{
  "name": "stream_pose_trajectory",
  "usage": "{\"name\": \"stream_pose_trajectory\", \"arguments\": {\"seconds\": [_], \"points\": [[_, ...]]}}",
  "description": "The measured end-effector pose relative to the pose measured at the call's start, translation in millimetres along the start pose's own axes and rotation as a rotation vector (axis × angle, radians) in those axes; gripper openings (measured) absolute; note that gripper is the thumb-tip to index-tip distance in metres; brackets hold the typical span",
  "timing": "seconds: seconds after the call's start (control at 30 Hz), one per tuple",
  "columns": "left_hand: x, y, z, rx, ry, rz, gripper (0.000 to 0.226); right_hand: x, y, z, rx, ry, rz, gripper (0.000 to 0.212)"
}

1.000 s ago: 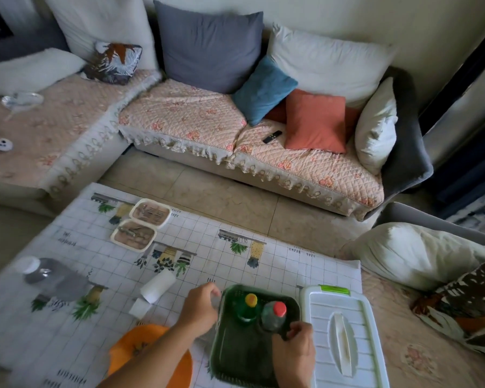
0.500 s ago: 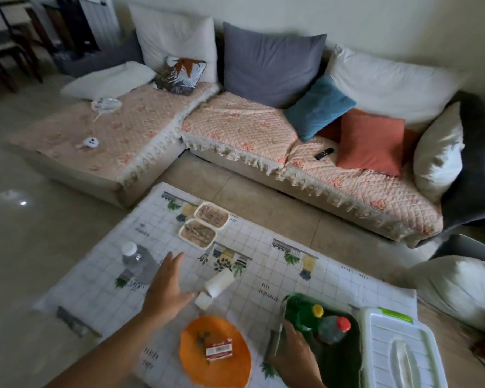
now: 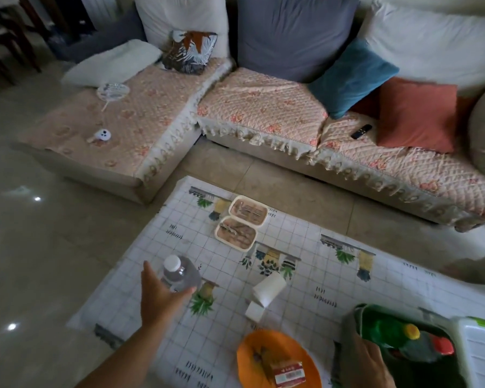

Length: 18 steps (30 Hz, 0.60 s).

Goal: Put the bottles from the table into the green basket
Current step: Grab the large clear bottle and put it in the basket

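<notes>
A clear bottle with a white cap (image 3: pixel 179 273) stands at the left side of the table (image 3: pixel 305 275), which has a white grid cloth. My left hand (image 3: pixel 158 296) reaches around it, fingers curled against its sides. The dark green basket (image 3: pixel 357 317) sits at the table's near right corner. Inside it lie a green bottle with a yellow cap (image 3: pixel 389 330) and a bottle with a red cap (image 3: pixel 431 348). My right hand (image 3: pixel 364 362) rests against the basket's near left wall.
An orange plate (image 3: pixel 252 357) holding a small red box (image 3: pixel 287 372) lies at the near edge. A white roll (image 3: pixel 269 288) and a white block (image 3: pixel 254 311) lie mid-table, two oval trays (image 3: pixel 240 224) at the far side. A white lid (image 3: pixel 480 351) borders the basket's right; a sofa stands beyond.
My left hand has moved left across the table from beside the basket to the clear bottle and closed around it. My right hand has shifted to the basket's left wall. The view has panned left.
</notes>
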<state>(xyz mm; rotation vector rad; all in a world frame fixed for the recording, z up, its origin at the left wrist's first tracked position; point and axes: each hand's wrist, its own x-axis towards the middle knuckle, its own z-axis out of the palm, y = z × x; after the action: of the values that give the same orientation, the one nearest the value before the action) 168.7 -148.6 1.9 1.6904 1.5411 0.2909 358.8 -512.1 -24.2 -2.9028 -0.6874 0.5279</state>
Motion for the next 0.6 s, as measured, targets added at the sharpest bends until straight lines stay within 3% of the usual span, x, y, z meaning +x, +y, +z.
{"name": "stream_pose_trajectory", "arguments": {"seconds": [0.1, 0.17, 0.3, 0.47, 0.6], "points": [[34, -9, 19, -0.094, -0.185, -0.108, 0.125, 3, 8, 17, -0.069, -0.016, -0.034, 0.096], [41, -11, 20, -0.18, -0.14, -0.144, 0.108, 3, -4, -1, -0.097, -0.028, -0.088, 0.09], [53, -13, 26, -0.247, -0.045, -0.153, 0.084, 5, -25, -15, 0.049, -0.059, 0.009, 0.089], [64, -15, 43, -0.222, 0.041, -0.124, 0.083, 4, -6, 8, 0.097, -0.04, 0.053, 0.087], [64, -15, 53, -0.187, 0.107, -0.109, 0.074, 6, 1, 17, 0.161, 0.003, 0.07, 0.073]]}}
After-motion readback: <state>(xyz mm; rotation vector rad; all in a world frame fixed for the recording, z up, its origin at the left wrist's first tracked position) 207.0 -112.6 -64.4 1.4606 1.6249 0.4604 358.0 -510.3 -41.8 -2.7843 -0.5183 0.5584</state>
